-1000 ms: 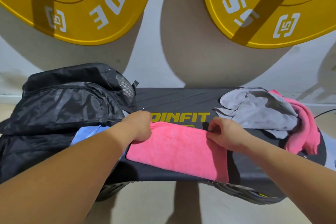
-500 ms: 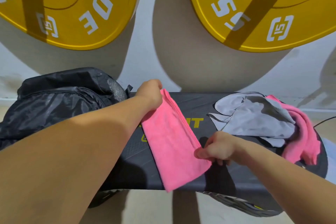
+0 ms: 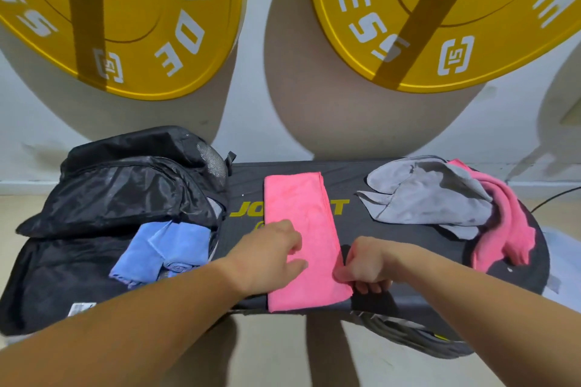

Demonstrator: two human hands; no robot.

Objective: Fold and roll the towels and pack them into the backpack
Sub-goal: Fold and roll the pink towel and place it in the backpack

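A folded pink towel [image 3: 298, 214] lies as a long strip across the black bench [image 3: 393, 248], running from the far edge to the near edge. My left hand [image 3: 270, 256] rests on its near left part with the fingers laid on the cloth. My right hand [image 3: 366, 264] pinches the strip's near right edge. The black backpack [image 3: 119, 195] lies open at the left, with a rolled blue towel [image 3: 166, 248] inside its mouth. A crumpled grey towel [image 3: 430, 195] and another pink towel [image 3: 509, 229] are heaped on the bench's right end.
Two yellow weight plates [image 3: 151, 25] [image 3: 440, 16] hang on the white wall behind the bench. A black cable [image 3: 556, 196] runs along the floor at the far right. Beige floor shows below the bench's near edge.
The pink towel was turned from lying sideways to lying lengthwise away from me and laid flat. My left hand came back from the far end to the near end.
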